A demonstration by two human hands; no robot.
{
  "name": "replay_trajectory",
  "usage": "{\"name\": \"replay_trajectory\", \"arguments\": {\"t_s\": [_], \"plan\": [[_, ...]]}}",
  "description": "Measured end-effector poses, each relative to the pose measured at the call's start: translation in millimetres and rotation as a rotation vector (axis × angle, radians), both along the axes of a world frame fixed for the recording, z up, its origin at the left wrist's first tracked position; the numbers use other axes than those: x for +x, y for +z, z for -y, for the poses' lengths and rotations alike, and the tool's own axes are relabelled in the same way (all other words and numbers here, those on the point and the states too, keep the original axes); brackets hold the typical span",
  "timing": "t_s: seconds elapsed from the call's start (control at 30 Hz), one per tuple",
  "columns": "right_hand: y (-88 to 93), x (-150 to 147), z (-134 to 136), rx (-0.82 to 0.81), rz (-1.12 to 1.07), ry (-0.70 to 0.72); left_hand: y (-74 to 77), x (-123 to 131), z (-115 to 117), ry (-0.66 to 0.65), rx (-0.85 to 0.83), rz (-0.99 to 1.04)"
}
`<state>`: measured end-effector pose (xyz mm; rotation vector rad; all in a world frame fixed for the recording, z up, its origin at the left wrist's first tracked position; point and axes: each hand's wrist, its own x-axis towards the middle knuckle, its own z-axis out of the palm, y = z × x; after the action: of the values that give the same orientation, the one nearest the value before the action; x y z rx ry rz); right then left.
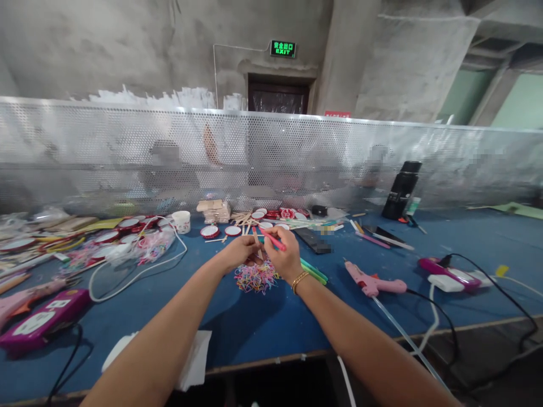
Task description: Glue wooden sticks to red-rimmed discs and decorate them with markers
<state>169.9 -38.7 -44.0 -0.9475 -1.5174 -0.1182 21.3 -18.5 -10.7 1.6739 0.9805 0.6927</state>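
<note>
Between the fingers of my left hand (242,252) is a narrow wooden craft stick (256,237), held upright, its top end reddish. My right hand (283,257) grips a pinkish-red marker pen (276,242), its tip end close to the top of the stick; whether they touch I cannot tell. Just below both hands lies a loose heap of small multicoloured bands (257,278). Green markers (314,272) rest beside my right wrist. Behind the hands are several red-rimmed white lids (233,230) and scattered craft sticks (243,219).
A pink glue gun (373,281) and purple power strip (453,273) lie right with trailing cables. Another purple strip (44,321) sits left. A dark flat object (313,239), paper cup (181,221) and black thermos (401,191) stand farther back, before a perforated metal panel (280,150).
</note>
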Motion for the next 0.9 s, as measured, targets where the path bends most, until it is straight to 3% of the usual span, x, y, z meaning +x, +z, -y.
{"name": "replay_trajectory", "arguments": {"t_s": [0.2,0.43,0.9], "plan": [[0.0,8,-4,-0.028,-0.074,-0.009,0.9,0,-1,-0.020,0.006,-0.053],[0.4,8,-7,-0.016,-0.057,0.005,3.7,-3,0,0.052,0.050,-0.100],[8.1,7,6,0.046,0.023,0.084,-4.8,-3,-7,0.059,-0.031,-0.009]]}}
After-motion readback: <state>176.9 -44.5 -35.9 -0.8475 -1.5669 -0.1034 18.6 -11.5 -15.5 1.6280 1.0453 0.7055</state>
